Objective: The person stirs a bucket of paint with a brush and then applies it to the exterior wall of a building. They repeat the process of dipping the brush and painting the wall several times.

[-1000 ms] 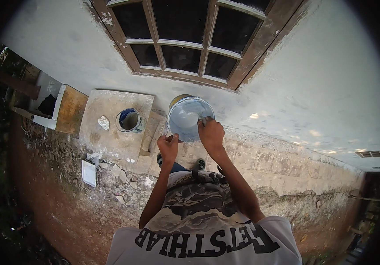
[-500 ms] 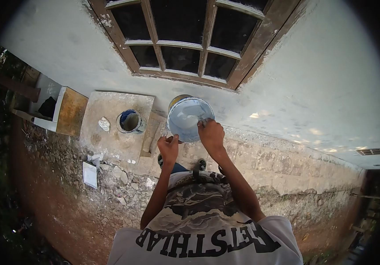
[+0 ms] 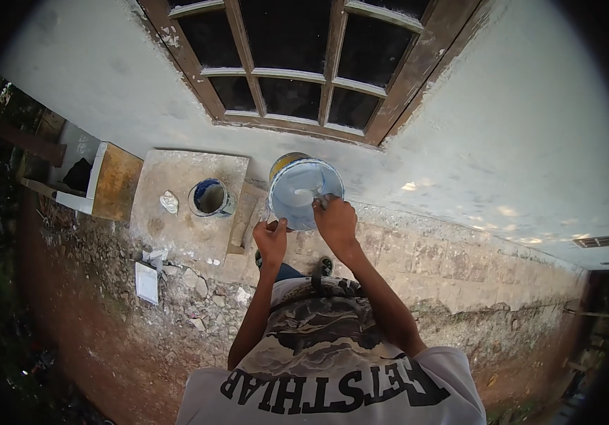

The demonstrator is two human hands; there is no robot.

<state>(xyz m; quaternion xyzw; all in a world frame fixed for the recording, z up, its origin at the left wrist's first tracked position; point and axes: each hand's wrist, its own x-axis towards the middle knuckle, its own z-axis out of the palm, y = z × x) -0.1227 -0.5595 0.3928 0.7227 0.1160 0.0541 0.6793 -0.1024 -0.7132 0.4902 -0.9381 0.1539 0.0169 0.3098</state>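
Note:
A pale bucket point(image 3: 294, 211) with bluish-white paint-like contents sits in front of me, below the window. Its thin wire handle point(image 3: 269, 210) runs down to my left hand point(image 3: 270, 241), whose fingers are closed on it near the rim. My right hand point(image 3: 335, 225) is over the right side of the bucket's mouth. Its fingers are closed around a small tool, mostly hidden, that reaches inside. Behind the bucket shows the edge of a yellowish container point(image 3: 287, 161).
Left of the bucket, a paint-stained board point(image 3: 159, 166) bears a blue-smeared pot point(image 3: 224, 208) and a white lump point(image 3: 168, 202). A white rectangular piece point(image 3: 146, 282) lies on the rubble. Ahead are a pale wall point(image 3: 439, 163) and a brown-framed window point(image 3: 382, 131).
My right hand has shifted slightly left and down over the bucket, with the tool still in its fingers. The left hand keeps its hold on the handle.

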